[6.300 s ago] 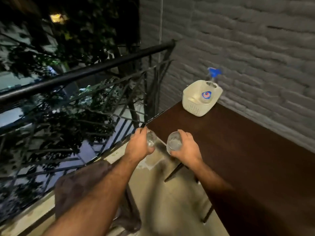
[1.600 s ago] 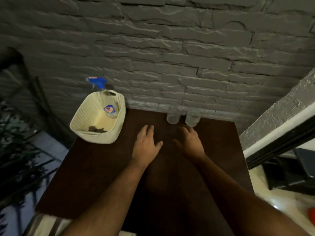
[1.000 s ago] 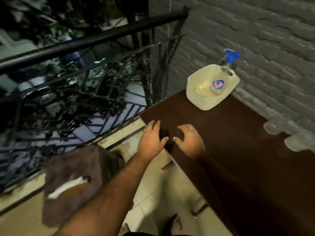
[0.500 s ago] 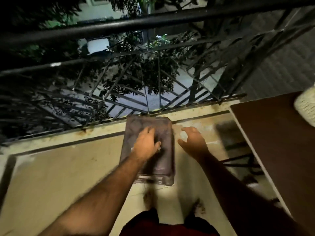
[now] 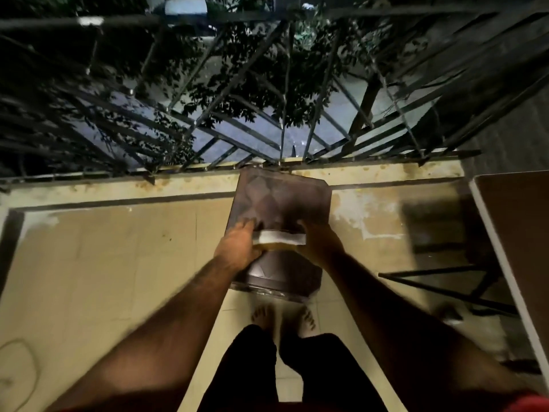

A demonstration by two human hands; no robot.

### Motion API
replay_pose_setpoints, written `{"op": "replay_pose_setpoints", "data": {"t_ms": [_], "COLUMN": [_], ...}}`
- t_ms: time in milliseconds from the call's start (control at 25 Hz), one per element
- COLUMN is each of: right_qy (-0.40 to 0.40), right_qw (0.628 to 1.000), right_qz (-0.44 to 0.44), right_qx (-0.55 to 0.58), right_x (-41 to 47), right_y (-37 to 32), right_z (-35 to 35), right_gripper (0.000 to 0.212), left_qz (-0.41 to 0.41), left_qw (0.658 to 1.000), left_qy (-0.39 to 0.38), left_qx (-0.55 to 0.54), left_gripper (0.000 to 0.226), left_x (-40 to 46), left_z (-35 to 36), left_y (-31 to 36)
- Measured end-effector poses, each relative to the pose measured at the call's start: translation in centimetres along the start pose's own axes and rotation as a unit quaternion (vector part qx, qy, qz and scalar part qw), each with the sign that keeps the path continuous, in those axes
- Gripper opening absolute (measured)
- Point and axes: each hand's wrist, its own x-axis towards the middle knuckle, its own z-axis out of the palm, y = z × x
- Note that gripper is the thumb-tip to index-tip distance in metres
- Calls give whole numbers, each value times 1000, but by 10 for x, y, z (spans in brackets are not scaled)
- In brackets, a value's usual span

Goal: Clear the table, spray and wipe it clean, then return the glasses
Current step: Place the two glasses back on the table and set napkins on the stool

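**White slab lifted off the stool, table only at the edge**

Brown plastic stool (image 5: 279, 230) stands on the balcony floor at twelve o'clock from the bare feet (image 5: 282, 318), its far edge against the railing (image 5: 267, 114). Both hands meet over its seat. The left hand (image 5: 237, 248) and the right hand (image 5: 319, 243) hold the two ends of a flat white object (image 5: 280, 237), perhaps a book or box; blur hides what it is. Fingers of each hand curl round its ends, thumbs tucked near the underside.

At three o'clock only a corner of the dark table (image 5: 517, 227) shows, so the glasses, spray and basket cannot be seen. Judging from this, the hands are fetching a last item set aside on the stool; whether wiping is finished cannot be told.
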Motion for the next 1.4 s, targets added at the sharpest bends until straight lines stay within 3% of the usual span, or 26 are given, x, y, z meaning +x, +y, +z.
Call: {"op": "replay_pose_setpoints", "data": {"t_ms": [200,360,600,1000,1200,1400], "right_qy": [-46,-38,17,197,248,279], "right_qw": [999,999,1000,973,947,915], "right_qz": [-2,-5,13,110,188,271], "right_qx": [-15,-21,-23,49,82,105], "right_x": [54,70,29,-109,-204,-303], "right_y": [8,18,18,61,124,202], "right_z": [61,89,45,-100,-131,-125], "right_gripper": [73,58,59,34,37,37], "left_qz": [2,32,73,281,393,486], "left_qw": [1000,999,997,956,912,860], "left_qy": [-27,-11,21,52,43,37], "left_qx": [-11,18,21,68,112,149], "left_gripper": [84,57,52,45,40,45], "left_x": [49,64,40,-24,-66,-121], "left_z": [48,71,35,-68,-55,1], "left_y": [-14,-13,15,175,280,380]}}
